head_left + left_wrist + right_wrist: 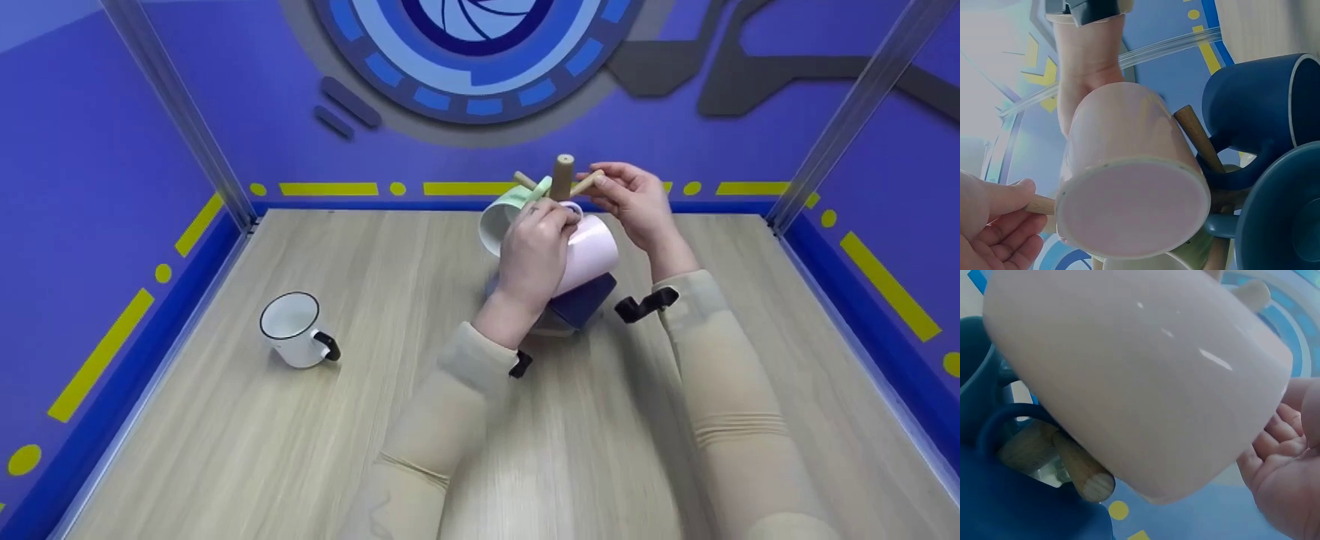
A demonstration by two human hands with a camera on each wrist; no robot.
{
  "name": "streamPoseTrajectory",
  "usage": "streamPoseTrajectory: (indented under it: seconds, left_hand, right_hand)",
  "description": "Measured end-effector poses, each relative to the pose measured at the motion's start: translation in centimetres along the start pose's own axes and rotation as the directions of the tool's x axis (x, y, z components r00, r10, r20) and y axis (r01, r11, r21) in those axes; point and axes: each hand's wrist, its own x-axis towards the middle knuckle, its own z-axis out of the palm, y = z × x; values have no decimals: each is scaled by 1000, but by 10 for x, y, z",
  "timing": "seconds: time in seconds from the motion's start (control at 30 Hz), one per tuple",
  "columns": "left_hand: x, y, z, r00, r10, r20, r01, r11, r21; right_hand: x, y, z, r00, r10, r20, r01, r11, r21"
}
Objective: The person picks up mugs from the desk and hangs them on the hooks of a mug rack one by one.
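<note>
A pale pink mug (589,255) hangs tilted beside the post of a wooden mug tree (562,178). Fingers of my left hand (536,255) grip it at its handle, close against the post. With thumb and fingertips, my right hand (634,202) pinches the end of a wooden peg (587,182) on the tree's right side. A light green mug (499,225) hangs to the left. Lower down are a dark blue mug (1252,101) and a teal mug (1275,225). In the right wrist view the pink mug hides most of the post.
A white enamel mug (292,330) with a black rim and black handle stands upright on the left of the wooden table (360,420). Blue and purple panels (225,90) with yellow markings enclose the back and sides.
</note>
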Motion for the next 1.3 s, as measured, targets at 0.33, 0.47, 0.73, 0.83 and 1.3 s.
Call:
streamPoseTrajectory:
  seconds: [0.33, 0.47, 0.73, 0.83, 1.3]
  left_hand:
    - [4, -10, -13, 994, -86, 74, 91, 993, -70]
    - [5, -20, -20, 985, -146, 90, 155, 983, -100]
    - [11, -39, -27, 974, -214, 78, 220, 972, -84]
    - [15, -44, -27, 965, -247, 88, 253, 966, -57]
    - [43, -62, -15, 932, -325, 159, 319, 946, 61]
  right_hand:
    - [-9, 5, -2, 998, -61, -5, 61, 998, 12]
    - [-18, 9, 2, 992, -117, -45, 119, 992, 41]
    - [-38, 18, 18, 940, -321, -116, 318, 947, -46]
    - [-46, 21, 25, 908, -403, -114, 394, 914, -95]
    - [-62, 25, 48, 596, -793, 127, 710, 446, -546]
